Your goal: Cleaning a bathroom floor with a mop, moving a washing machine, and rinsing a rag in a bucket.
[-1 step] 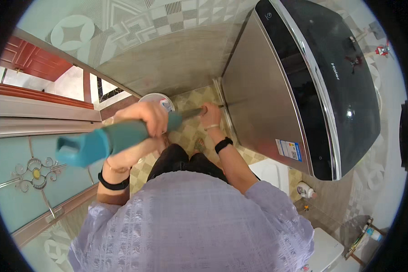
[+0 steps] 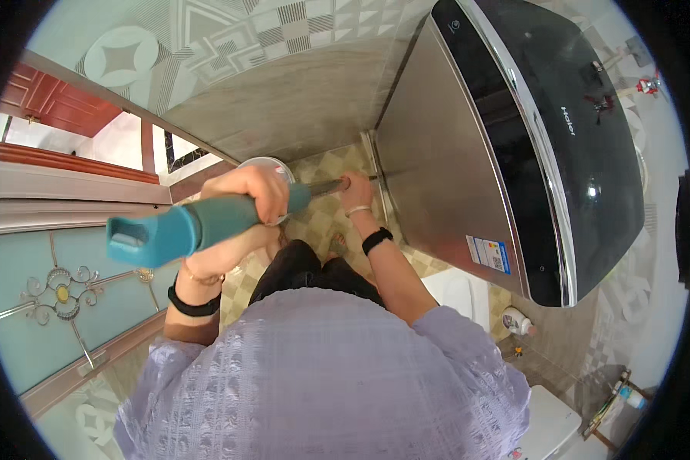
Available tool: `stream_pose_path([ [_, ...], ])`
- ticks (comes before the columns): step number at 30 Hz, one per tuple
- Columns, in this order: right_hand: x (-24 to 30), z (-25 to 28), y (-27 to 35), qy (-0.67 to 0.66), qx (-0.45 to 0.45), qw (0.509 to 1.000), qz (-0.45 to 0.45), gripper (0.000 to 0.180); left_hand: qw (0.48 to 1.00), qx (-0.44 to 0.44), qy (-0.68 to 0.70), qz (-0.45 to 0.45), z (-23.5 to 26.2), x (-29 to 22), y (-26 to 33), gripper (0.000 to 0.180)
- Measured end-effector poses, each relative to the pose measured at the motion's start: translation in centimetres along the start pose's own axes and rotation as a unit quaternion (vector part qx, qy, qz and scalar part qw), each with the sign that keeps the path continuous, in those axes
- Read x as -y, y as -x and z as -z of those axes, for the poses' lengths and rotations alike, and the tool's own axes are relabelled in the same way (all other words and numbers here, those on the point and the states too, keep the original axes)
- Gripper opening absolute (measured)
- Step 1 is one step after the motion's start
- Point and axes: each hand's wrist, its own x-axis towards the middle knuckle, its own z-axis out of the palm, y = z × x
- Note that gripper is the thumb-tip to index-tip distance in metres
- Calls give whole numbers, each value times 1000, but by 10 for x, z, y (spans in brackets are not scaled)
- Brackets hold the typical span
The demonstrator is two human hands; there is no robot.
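Note:
A long pole with a thick teal grip and a hooked, hollow end slants across in front of me. My left hand is wrapped round the teal grip. Further along, my right hand closes on the thin metal shaft, close to the side of the washing machine. The pole's far end is hidden beyond my right hand, so its kind cannot be told.
A white bucket stands behind my left hand. Patterned tile floor lies around my feet. A glass door is at left, a tiled wall ahead. White bottle and toilet lid are at lower right.
The teal grip has shifted slightly to the right along with my left hand, and it looks sharper now. My right hand has barely moved.

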Motion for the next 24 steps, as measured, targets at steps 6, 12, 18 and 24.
stream_pose_path([
  [6, 13, 0, -18, -47, 40, 996, 61, 14, 997, -42, -6, 57, 16, 0, -26, 19],
  [12, 10, -47, -3, -49, 74, 995, 45, 18, 994, -37, 17, 100, 20, 11, -64, 21],
  [18, -1, -24, -43, -63, 12, 995, 82, 30, 992, -40, -19, 120, 40, 66, -104, 19],
  [24, 38, 111, 4, 10, -268, 952, 146, 27, 989, -112, -70, 62, 75, 161, -169, 18],
])
